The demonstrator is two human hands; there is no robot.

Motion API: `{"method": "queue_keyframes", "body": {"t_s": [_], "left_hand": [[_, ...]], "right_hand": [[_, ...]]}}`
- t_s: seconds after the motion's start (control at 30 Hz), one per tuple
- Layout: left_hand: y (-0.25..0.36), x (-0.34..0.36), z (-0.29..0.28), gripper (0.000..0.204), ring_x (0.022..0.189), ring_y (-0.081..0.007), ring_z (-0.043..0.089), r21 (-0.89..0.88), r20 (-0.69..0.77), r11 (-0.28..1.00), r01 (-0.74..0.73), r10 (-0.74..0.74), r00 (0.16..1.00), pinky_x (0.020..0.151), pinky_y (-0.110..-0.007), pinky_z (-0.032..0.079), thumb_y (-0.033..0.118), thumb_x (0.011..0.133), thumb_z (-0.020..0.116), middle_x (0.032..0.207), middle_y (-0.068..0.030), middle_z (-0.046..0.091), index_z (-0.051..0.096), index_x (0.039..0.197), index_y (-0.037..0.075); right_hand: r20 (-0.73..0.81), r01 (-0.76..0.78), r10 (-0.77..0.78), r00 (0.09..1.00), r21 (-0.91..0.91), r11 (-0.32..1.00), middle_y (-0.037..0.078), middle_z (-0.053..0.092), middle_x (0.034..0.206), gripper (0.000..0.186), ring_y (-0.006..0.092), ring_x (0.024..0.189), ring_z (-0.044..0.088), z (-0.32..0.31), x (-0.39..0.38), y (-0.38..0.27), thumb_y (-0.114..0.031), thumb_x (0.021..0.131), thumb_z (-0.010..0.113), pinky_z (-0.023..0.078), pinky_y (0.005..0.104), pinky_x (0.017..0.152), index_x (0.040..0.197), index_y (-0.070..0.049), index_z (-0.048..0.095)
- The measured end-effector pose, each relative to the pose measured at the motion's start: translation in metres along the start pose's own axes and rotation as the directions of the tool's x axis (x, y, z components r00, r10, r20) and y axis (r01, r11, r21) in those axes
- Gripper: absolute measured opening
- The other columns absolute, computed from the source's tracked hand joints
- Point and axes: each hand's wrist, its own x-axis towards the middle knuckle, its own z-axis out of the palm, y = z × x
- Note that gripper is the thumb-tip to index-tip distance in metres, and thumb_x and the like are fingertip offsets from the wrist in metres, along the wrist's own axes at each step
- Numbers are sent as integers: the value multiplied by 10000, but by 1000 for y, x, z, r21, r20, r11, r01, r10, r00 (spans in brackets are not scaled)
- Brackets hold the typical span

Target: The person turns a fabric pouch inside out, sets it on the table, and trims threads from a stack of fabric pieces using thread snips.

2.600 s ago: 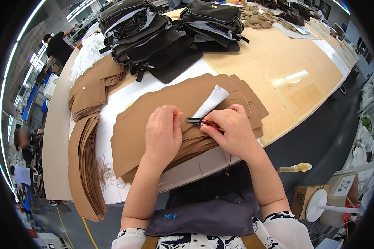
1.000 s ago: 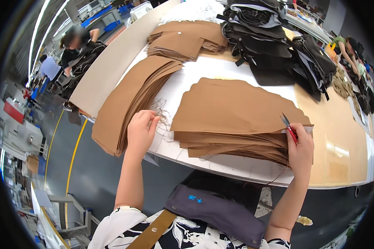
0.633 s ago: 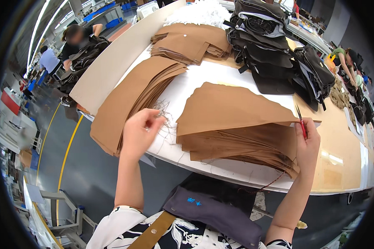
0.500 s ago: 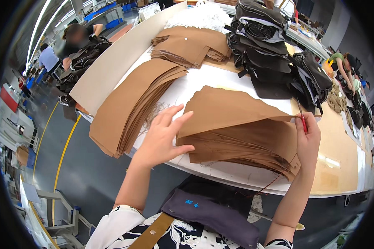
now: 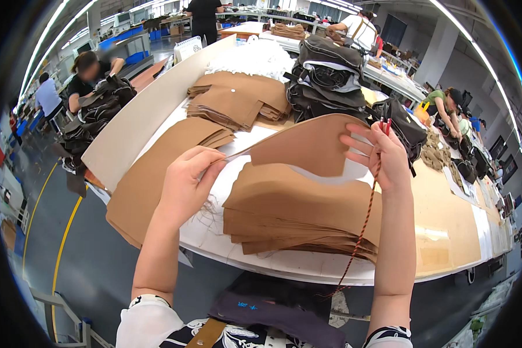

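Observation:
A brown fabric panel [image 5: 301,148] is lifted off the table, bowed upward between my two hands. My left hand [image 5: 182,182] pinches its left end between thumb and fingers. My right hand [image 5: 391,159] holds small red-handled snips [image 5: 385,124] by the thumb and index finger, while its other fingers spread against the panel's right end. From the snips a red and black twisted cord [image 5: 363,226] hangs down past my wrist. Below the raised panel lies a stack of similar brown panels [image 5: 296,203]. Another brown stack [image 5: 153,174] rests beside my left forearm.
Farther back are more brown pieces [image 5: 232,101], a white heap [image 5: 249,58] and piled black bags [image 5: 325,75]. A pale upright board [image 5: 139,110] borders the table's left side. People work at left [image 5: 90,75] and right [image 5: 446,107]. Loose threads [image 5: 206,211] lie between the brown stacks.
My left hand, open before, has closed on the panel's left end. The panel has been raised off its stack, and my right hand has moved up with the snips. The view has tilted upward.

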Motion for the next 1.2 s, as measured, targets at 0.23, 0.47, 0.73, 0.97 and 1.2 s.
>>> {"method": "queue_keyframes", "body": {"t_s": [0.23,0.47,0.73,0.97,1.2], "left_hand": [[4,17,-66,94,845,-276,709,243,-140,966,84,-51,989,758,-347,548,48,984,687,993,-127,741,745,1053,19],[-34,-22,-143,212,967,-298,719,751,-331,658,-59,452,828,859,-364,554,-28,929,698,1081,-118,748,760,1123,29],[-74,-119,-134,215,1010,-292,702,733,-288,668,129,134,948,890,-380,533,13,895,741,1040,-92,744,783,1098,69],[-79,-149,-122,211,959,-282,705,636,-257,743,211,-54,965,847,-399,549,55,863,756,1015,-58,754,793,1066,94],[-73,-158,-95,251,983,-257,701,716,-259,682,149,61,964,867,-389,534,52,852,757,1039,-46,744,784,1097,101]], "right_hand": [[220,26,-92,971,288,957,284,601,1444,82,445,1308,619,63,52,21,-159,1114,485,545,599,1024,1056,-124,531],[411,-8,-302,860,603,798,267,554,1516,96,406,1457,491,226,94,77,-204,1120,480,422,563,1168,1114,-109,469],[405,-127,67,912,122,984,117,679,1319,161,237,1269,600,243,98,204,-256,1088,570,447,412,1064,1157,-119,520],[337,32,73,938,-297,954,-58,550,949,100,66,852,438,224,107,237,-230,1067,601,385,247,774,1082,-133,620],[397,25,34,917,-142,989,-21,657,1165,266,92,1038,558,241,109,203,-157,1077,588,441,265,958,1311,-81,687]]}}
